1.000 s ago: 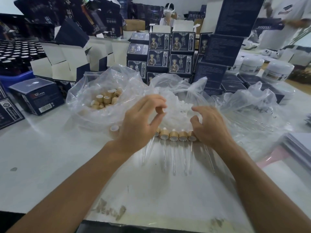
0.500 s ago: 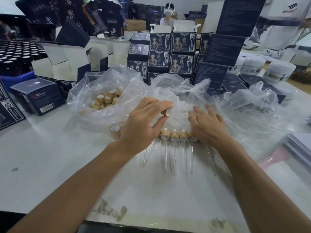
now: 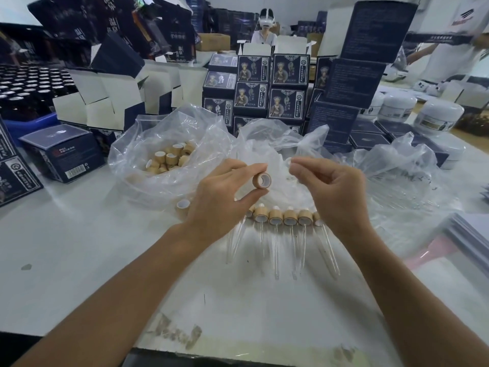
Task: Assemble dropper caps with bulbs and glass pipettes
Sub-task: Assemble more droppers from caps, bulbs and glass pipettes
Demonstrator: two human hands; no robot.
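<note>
Cap (image 3: 262, 180), pinched in the left hand (image 3: 222, 200), now faces the right hand (image 3: 333, 189), newly lifted from the bag (image 3: 277, 154) pinching something unclear, probably a bulb.

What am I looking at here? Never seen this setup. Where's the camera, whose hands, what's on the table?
There is no robot: a person assembles dropper caps by hand. The one camera sits on their head and looks forward and down, so both forearms enter from the bottom edge.

The left hand pinches a bamboo-coloured cap, open end toward the camera. The right hand has its fingers curled, pinching something small and pale, too unclear to name.

On the white table lies a row of finished droppers, glass pipettes pointing toward the camera. Behind them, a clear bag holds loose caps. Dark boxes and white jars stand further back.
</note>
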